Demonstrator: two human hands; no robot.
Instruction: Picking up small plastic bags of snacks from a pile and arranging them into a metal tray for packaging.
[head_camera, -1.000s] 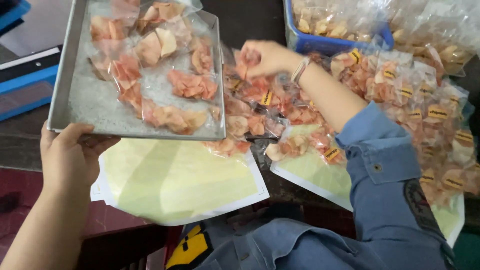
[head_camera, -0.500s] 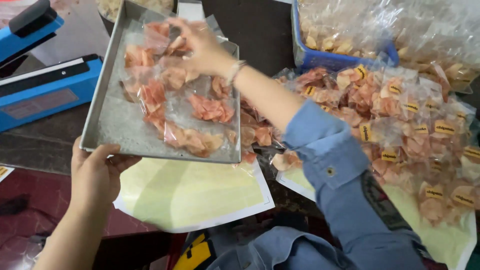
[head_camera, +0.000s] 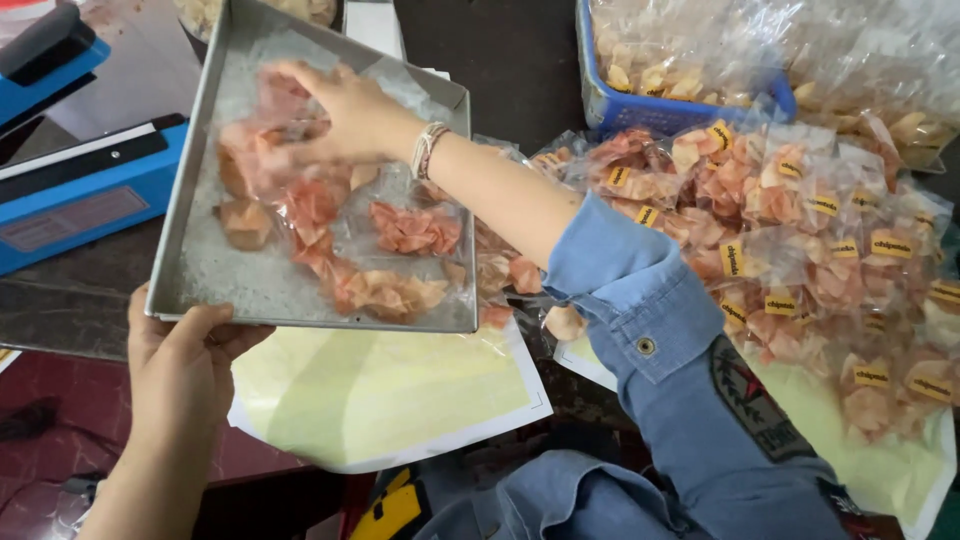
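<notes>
A clear packet of pink crackers (head_camera: 275, 135) sits under the right hand (head_camera: 345, 110) in the far half of the metal tray (head_camera: 205, 280), toward its far left corner; the picture is blurred there, so whether the fingers clasp the packet or only press on it, I cannot tell. More clear packets of the same orange-pink crackers (head_camera: 410, 228) lie across the middle of the tray and along its near edge.

The left hand (head_camera: 185, 350) grips the tray's near left corner, thumb over the rim, fingers under, and holds the tray tilted above the table. To lay packets well, that grip seems best kept firm and the tray level, so nothing slides to the near edge, and each packet looks better set flat beside its neighbours than on top of them.

Beyond the tray's left edge stands a blue heat sealer (head_camera: 80, 190). Under the near edge lies a yellow-and-white sheet (head_camera: 400, 390). To the right a heap of labelled cracker packets (head_camera: 800, 220) spreads over the table, with a blue basket (head_camera: 640, 105) of more packets behind it.
</notes>
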